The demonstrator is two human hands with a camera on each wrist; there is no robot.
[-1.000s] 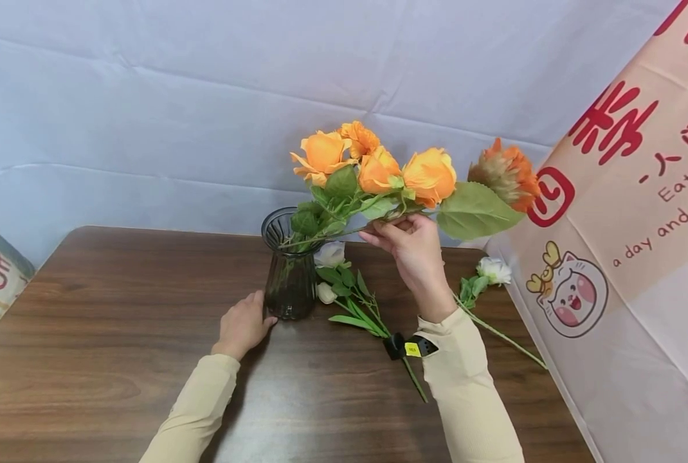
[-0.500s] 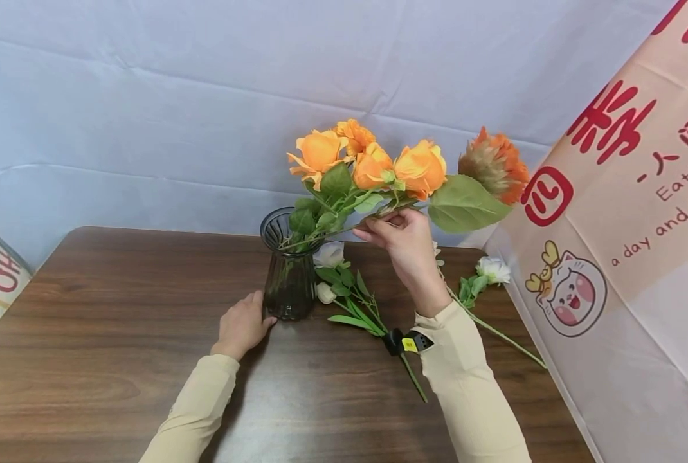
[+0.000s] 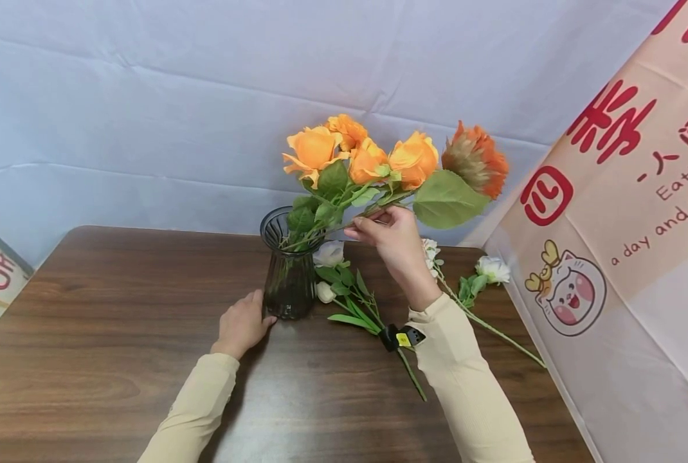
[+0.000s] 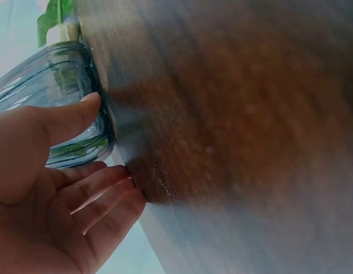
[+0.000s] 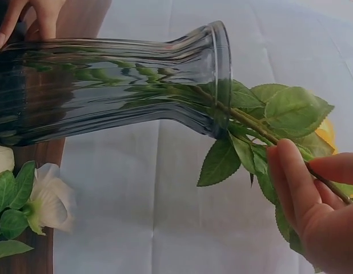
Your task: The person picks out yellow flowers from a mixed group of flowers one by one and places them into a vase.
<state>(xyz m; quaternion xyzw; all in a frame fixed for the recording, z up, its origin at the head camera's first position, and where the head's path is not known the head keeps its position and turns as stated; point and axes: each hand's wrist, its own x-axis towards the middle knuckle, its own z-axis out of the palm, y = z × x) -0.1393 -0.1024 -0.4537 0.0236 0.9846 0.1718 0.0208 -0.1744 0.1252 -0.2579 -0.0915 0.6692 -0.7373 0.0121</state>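
Note:
Near the table's back edge stands a dark ribbed glass vase (image 3: 290,289), with several orange roses (image 3: 314,151) leaning out of its mouth to the right. My right hand (image 3: 398,247) pinches a stem between thumb and fingers, right of the rim. A darker orange, many-petalled flower (image 3: 479,161) with a large leaf (image 3: 451,199) extends beyond that hand. In the right wrist view, the pinched stem (image 5: 256,127) runs into the vase mouth. My left hand (image 3: 241,325) lies on the table against the vase's lower left side, thumb (image 4: 73,119) on the glass and fingers extended.
Right of the vase, a white flower spray (image 3: 373,315) lies on the brown wooden table (image 3: 118,360), partly behind the right wrist's strap. Further right lie another white rose (image 3: 493,270) and a small white blossom stem (image 3: 431,251). Pale cloth (image 3: 176,116) hangs behind the table.
My right hand has moved left and slightly up, towards the vase, with the dark orange flower travelling along. The roses have shifted slightly left. The left hand and vase have stayed put.

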